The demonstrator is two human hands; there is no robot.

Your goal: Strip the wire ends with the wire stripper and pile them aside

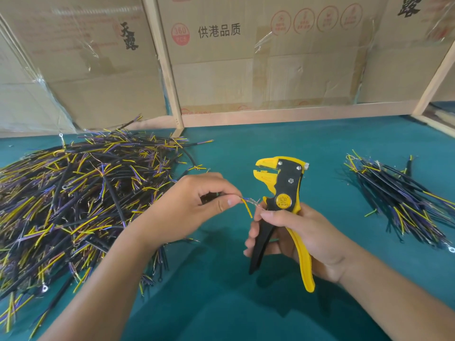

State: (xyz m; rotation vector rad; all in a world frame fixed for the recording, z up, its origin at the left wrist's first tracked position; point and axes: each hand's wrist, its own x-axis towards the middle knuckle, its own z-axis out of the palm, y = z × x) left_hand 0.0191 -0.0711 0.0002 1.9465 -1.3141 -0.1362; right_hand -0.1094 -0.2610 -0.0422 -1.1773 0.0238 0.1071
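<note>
My left hand point(197, 205) pinches a short wire point(247, 205) between thumb and forefinger; its yellow and blue cores stick out to the right, with bare strands at the tip. My right hand point(298, 236) grips the handles of a yellow and black wire stripper point(283, 190), held upright with its jaws pointing up and left. The wire's tip lies just left of the stripper's pivot, near my right thumb. A large heap of black wires point(73, 193) with yellow and purple cores covers the table's left side. A smaller pile of wires point(398, 193) lies at the right.
The table is covered in teal cloth point(246, 148). Cardboard boxes point(246, 57) and a wooden frame point(170, 77) stand along the back edge. A wooden post point(435, 77) rises at the far right.
</note>
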